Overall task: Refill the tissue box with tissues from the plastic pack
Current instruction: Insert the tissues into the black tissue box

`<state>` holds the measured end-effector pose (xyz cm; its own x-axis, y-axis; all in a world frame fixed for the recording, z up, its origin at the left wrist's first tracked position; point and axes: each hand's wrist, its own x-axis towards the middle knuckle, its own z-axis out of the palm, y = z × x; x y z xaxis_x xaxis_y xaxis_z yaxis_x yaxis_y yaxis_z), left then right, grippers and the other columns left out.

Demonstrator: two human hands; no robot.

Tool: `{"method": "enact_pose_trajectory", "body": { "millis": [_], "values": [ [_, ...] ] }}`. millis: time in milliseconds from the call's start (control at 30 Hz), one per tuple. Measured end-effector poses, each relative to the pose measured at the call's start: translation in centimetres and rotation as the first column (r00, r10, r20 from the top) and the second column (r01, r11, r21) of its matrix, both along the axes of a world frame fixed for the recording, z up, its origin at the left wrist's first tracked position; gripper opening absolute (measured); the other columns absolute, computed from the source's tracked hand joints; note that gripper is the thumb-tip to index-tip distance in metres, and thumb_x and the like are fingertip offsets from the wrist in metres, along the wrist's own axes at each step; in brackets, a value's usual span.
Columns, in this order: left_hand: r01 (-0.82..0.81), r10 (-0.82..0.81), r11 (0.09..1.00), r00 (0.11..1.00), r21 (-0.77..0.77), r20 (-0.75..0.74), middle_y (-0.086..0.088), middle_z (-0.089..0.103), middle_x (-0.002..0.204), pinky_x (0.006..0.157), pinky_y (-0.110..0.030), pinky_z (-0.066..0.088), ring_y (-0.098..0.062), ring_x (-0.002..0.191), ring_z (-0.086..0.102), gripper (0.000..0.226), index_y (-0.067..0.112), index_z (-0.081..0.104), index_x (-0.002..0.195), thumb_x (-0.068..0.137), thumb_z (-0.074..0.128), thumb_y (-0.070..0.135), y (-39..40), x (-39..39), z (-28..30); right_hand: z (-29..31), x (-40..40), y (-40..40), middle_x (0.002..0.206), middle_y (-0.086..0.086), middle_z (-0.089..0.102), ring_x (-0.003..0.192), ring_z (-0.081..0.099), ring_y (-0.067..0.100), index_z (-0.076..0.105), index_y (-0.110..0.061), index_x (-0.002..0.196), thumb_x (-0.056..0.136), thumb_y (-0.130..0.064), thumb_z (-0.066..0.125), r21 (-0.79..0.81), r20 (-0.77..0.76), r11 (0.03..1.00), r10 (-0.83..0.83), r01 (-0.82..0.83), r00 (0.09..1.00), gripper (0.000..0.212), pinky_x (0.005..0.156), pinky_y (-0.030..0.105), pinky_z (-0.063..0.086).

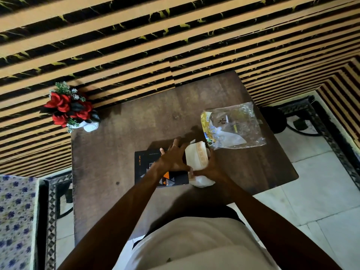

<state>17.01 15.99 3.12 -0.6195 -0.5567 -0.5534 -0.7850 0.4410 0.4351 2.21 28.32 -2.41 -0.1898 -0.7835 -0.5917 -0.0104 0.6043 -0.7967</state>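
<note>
Left hand (173,158) spread flat on black cardboard tissue box (148,168). Right hand (209,168) grips white tissue stack (195,155) beside box. Crumpled clear plastic pack (235,125) lies beyond on brown wooden table (109,152). Red flower pot (72,110) at far-left corner.

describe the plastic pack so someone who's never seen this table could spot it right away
Start at the dark wooden table in front of the striped wall. The plastic pack lies flat near its far right corner, beyond the stack of tissues. It is the only clear, crinkly thing there, with a yellow printed edge.
</note>
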Motion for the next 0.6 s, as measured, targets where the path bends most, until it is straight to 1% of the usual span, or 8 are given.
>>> {"method": "enact_pose_trajectory", "body": {
  "millis": [67, 133, 200, 233, 300, 367, 533, 600],
  "values": [
    [0.093, -0.093, 0.994, 0.996, -0.058, 0.000, -0.007, 0.009, 0.159, 0.111, -0.070, 0.008, -0.038, 0.146, 0.016, 0.129, 0.032, 0.005, 0.150, 0.051, 0.084, 0.058, -0.4, 1.9, -0.2, -0.2, -0.9, -0.6, 0.130, -0.003, 0.055, 0.114, 0.057, 0.013, 0.033, -0.026, 0.140, 0.061, -0.022, 0.091, 0.051, -0.040, 0.999, 0.012, -0.010, 0.999, 0.098, 0.098, 0.033, 0.048],
    [0.210, -0.187, 0.963, 0.973, -0.171, 0.137, -0.006, 0.000, 0.162, 0.111, -0.070, 0.002, -0.035, 0.149, 0.002, 0.144, 0.031, -0.008, 0.150, 0.043, 0.081, 0.067, -0.1, 4.1, -0.9, -1.6, -2.0, -1.5, 0.126, 0.004, 0.063, 0.110, 0.063, 0.018, 0.046, -0.015, 0.131, 0.051, -0.032, 0.093, 0.076, -0.135, 0.997, -0.006, 0.016, 0.991, 0.094, 0.098, 0.040, 0.052],
    [0.236, -0.193, 0.949, 0.959, -0.208, 0.207, -0.005, -0.005, 0.163, 0.111, -0.073, 0.004, -0.033, 0.149, -0.005, 0.149, 0.028, -0.010, 0.150, 0.040, 0.081, 0.068, 0.4, 5.5, -1.8, -3.2, -2.5, -2.2, 0.120, 0.009, 0.068, 0.103, 0.069, 0.022, 0.054, -0.012, 0.126, 0.044, -0.041, 0.092, 0.128, -0.063, 0.992, -0.011, 0.019, 0.998, 0.095, 0.092, 0.048, 0.056],
    [0.228, -0.183, 0.948, 0.961, -0.222, 0.207, -0.005, -0.005, 0.163, 0.111, -0.074, 0.007, -0.032, 0.150, -0.006, 0.149, 0.027, -0.009, 0.151, 0.040, 0.081, 0.068, 0.6, 5.8, -2.2, -3.0, -2.3, -2.4, 0.118, 0.010, 0.070, 0.099, 0.070, 0.022, 0.056, -0.011, 0.125, 0.048, -0.038, 0.092, 0.160, -0.037, 0.987, 0.003, 0.003, 0.999, 0.089, 0.088, 0.047, 0.058],
    [0.216, -0.168, 0.945, 0.965, -0.244, 0.201, -0.006, -0.002, 0.163, 0.109, -0.075, 0.008, -0.032, 0.150, -0.003, 0.148, 0.025, -0.008, 0.151, 0.041, 0.082, 0.066, 0.9, 5.8, -2.4, -1.1, -1.1, -2.4, 0.116, 0.006, 0.068, 0.089, 0.069, 0.015, 0.054, -0.008, 0.124, 0.067, -0.021, 0.086, 0.178, 0.000, 0.983, -0.045, 0.045, 0.999, 0.067, 0.071, 0.031, 0.061],
    [0.201, -0.154, 0.949, 0.968, -0.242, 0.199, -0.007, 0.001, 0.162, 0.109, -0.075, 0.007, -0.033, 0.150, -0.001, 0.148, 0.025, -0.008, 0.151, 0.042, 0.083, 0.065, 0.9, 5.4, -2.2, -0.3, -0.4, -2.6, 0.110, 0.004, 0.063, 0.078, 0.064, 0.009, 0.051, -0.011, 0.122, 0.082, -0.011, 0.074, 0.255, 0.099, 0.967, -0.054, 0.027, 0.994, 0.046, 0.054, 0.017, 0.054],
    [0.181, -0.146, 0.956, 0.976, -0.231, 0.161, -0.007, 0.004, 0.162, 0.109, -0.075, 0.005, -0.033, 0.149, 0.001, 0.148, 0.027, -0.008, 0.151, 0.041, 0.083, 0.065, 0.8, 5.6, -2.2, 0.2, -0.7, -3.4, 0.096, 0.004, 0.064, 0.084, 0.062, 0.017, 0.051, -0.012, 0.120, 0.088, -0.009, 0.066, 0.374, 0.246, 0.926, -0.044, -0.053, 0.968, 0.036, 0.067, 0.031, 0.052],
    [0.180, -0.145, 0.956, 0.977, -0.234, 0.160, -0.007, 0.004, 0.161, 0.110, -0.075, 0.005, -0.033, 0.149, 0.002, 0.149, 0.027, -0.009, 0.151, 0.041, 0.083, 0.066, 0.8, 5.7, -2.3, -0.3, -0.7, -3.5, 0.095, 0.006, 0.067, 0.085, 0.066, 0.019, 0.051, -0.007, 0.127, 0.086, -0.008, 0.069, 0.367, 0.282, 0.929, -0.059, -0.051, 0.958, 0.045, 0.071, 0.034, 0.055]
  ]
}}
